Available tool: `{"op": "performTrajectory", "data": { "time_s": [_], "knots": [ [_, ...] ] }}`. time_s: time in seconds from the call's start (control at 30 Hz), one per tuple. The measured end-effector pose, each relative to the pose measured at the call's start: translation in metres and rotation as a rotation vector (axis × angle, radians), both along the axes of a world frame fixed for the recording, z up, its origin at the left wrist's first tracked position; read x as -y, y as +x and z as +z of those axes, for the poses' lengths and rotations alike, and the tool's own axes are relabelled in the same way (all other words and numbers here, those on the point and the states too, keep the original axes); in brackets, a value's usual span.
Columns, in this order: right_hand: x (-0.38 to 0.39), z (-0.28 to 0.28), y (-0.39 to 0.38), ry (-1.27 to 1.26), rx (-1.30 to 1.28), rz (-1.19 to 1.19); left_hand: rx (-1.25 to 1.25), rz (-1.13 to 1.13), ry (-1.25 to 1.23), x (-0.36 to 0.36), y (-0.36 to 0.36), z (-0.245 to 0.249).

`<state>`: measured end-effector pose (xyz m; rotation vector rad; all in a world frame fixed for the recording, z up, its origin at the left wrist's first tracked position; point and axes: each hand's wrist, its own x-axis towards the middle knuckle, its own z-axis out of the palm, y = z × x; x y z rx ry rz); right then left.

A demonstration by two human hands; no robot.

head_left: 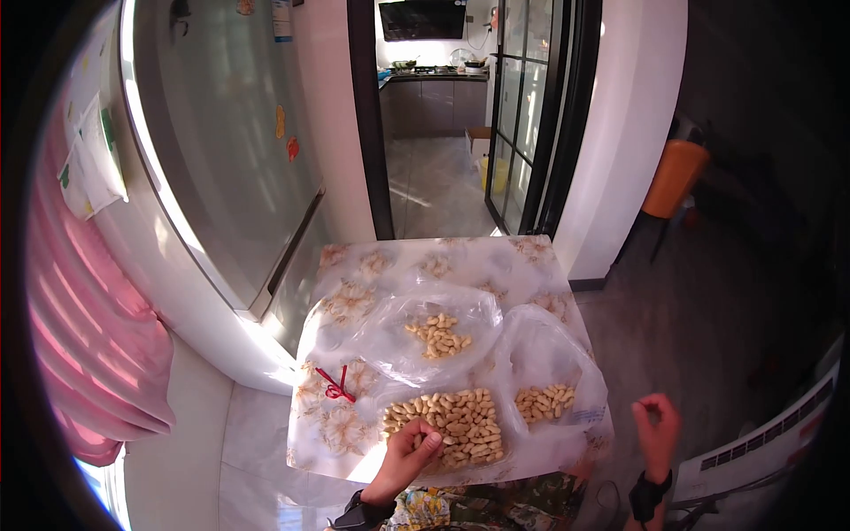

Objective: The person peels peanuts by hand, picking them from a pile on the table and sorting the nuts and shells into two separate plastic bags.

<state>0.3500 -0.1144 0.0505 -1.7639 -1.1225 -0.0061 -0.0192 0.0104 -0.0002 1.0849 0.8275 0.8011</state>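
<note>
A shallow clear tray (502, 434) full of unshelled peanuts (460, 416) lies at the table's near edge. My left hand (409, 453) is over its left front part, thumb and fingers pinched together close above the peanuts. Past the table's right edge, my right hand (657, 434) is raised with thumb and index finger curled together in a loop. What either pinch holds, if anything, I cannot make out. Behind the tray, a clear plastic bag (381, 341) lies spread with a small heap of peanuts (439, 335) on it. A second plastic bag (567, 354) at the right holds more peanuts (544, 403).
A red twist of ribbon (336, 386) lies on the left of the flower-patterned tablecloth (350, 257). A fridge (230, 150) stands close on the left, beside a pink curtain (97, 345). Beyond the table is a glass door (522, 124) into a kitchen. An orange stool (676, 177) stands at the right.
</note>
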Motion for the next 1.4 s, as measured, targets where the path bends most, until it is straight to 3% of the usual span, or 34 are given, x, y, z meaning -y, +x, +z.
{"op": "performTrajectory", "data": {
  "time_s": [0.07, 0.2, 0.37, 0.7, 1.2, 1.4],
  "knots": [
    [-0.023, 0.023, -0.043, 0.028, 0.044, 0.249, 0.000, 0.002, 0.084, -0.001, 0.000, -0.002],
    [-0.066, 0.039, -0.133, 0.025, 0.026, 0.749, 0.079, 0.034, 0.009, 0.000, 0.000, -0.003],
    [-0.102, -0.003, -0.200, 0.029, 0.022, 0.951, 0.087, 0.115, 0.026, -0.001, -0.002, -0.007],
    [-0.105, -0.037, -0.205, -0.039, -0.360, 0.866, 0.083, 0.159, -0.047, -0.001, 0.002, -0.004],
    [-0.101, -0.040, -0.201, -0.158, -0.333, 0.811, 0.080, 0.099, 0.075, -0.002, 0.005, -0.005],
    [-0.101, -0.044, -0.203, -0.071, -0.388, 0.845, 0.056, 0.131, 0.002, -0.001, 0.006, 0.001]
  ]
}}
